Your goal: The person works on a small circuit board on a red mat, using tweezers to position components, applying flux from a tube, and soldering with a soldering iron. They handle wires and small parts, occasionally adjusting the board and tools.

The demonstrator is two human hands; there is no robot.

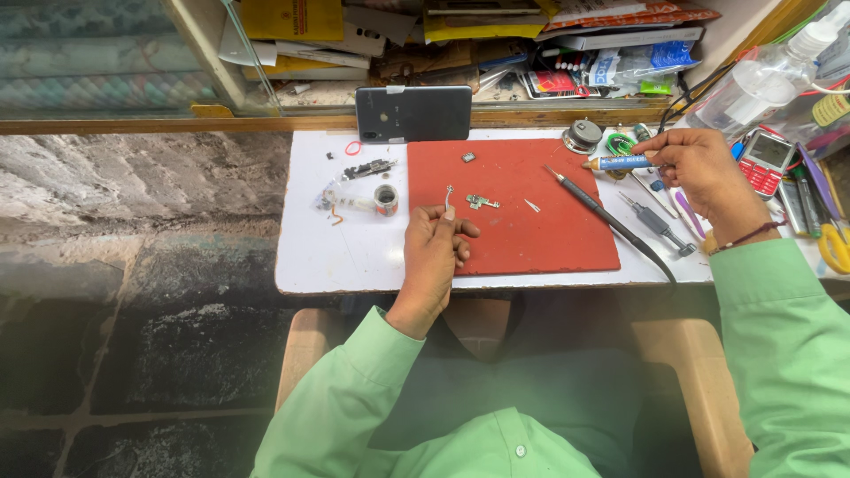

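Left hand point(434, 243) is pinching a tiny metal part point(449, 196) between fingertips, up over the red mat point(531, 239); right hand point(699, 168) is closed round a blue syringe tube point(620, 163) at the mat's far right corner. That part could easily slip and vanish, and the soldering iron point(593, 205) lying close by could catch a sleeve.

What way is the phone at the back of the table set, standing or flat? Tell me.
Standing. The dark phone is propped on its long edge at the table's back, its rear side facing the camera.
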